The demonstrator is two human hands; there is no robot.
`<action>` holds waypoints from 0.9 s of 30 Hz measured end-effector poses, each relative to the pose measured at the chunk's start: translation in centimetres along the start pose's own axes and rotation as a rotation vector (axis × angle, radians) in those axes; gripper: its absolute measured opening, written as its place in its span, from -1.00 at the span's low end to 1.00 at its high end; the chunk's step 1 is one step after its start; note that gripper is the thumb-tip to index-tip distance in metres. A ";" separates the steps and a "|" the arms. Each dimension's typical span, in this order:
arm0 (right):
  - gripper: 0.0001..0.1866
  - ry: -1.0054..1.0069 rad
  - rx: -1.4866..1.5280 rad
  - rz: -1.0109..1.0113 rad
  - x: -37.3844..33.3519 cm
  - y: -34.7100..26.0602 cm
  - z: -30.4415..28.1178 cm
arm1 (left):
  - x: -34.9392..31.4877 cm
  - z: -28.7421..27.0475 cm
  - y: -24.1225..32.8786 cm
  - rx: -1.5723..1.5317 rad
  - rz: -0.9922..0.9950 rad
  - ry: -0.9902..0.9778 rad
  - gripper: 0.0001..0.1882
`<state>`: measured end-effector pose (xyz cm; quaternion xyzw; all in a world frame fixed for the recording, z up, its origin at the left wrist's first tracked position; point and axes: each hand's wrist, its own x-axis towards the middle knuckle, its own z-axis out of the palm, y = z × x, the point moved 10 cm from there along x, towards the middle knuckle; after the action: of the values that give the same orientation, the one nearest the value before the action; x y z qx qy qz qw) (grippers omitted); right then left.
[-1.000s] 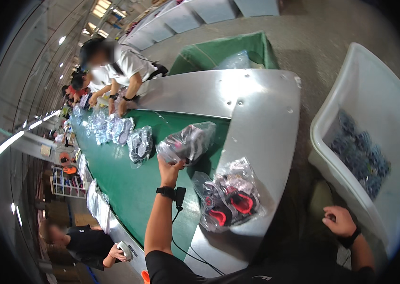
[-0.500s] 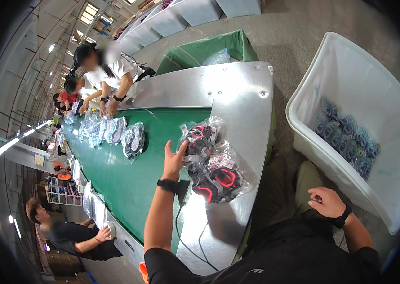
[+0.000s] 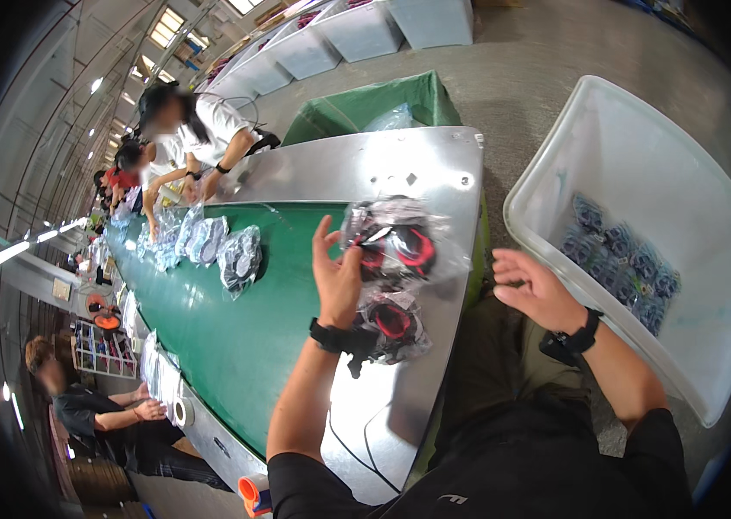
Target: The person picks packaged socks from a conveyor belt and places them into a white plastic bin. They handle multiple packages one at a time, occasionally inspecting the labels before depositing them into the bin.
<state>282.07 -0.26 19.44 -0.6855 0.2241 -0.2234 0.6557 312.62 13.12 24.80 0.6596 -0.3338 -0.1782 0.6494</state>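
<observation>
My left hand is at the left edge of a clear plastic bag of black-and-red shoes, with its thumb and fingers gripping the plastic. Motion smears this bag. Below it, on the metal table end, lies a second bag of black-and-red shoes. My right hand hangs in the air between the table and a white bin, holding nothing, its fingers stretched out and pointing toward the bags. Dark bands circle both my wrists.
Several bagged grey-blue shoes lie along the green belt. The white bin at right holds several bagged blue shoes. A green bin stands beyond the table. Co-workers stand along the far side; another person is at left.
My left hand has closed on a shoe bag and moved slightly right and up; the bags have shifted. My right hand has risen leftward toward the table, its fingers opening out.
</observation>
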 end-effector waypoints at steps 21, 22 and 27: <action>-0.49 -0.345 0.362 0.192 7.7 2.9 17.2 | -13.4 -7.0 -12.2 -0.131 -0.615 0.111 -0.21; -0.50 -0.289 0.324 0.187 7.8 3.2 16.2 | -12.8 -5.7 -11.8 -0.205 -0.533 0.118 -0.17; -0.46 -0.253 0.712 0.274 7.4 4.3 12.8 | -12.0 -0.4 -10.3 -0.469 -0.435 0.143 -0.08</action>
<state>295.66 5.35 14.72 -0.4011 0.1395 -0.1113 0.8985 306.44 20.82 12.39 0.5586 -0.0887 -0.3381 0.7522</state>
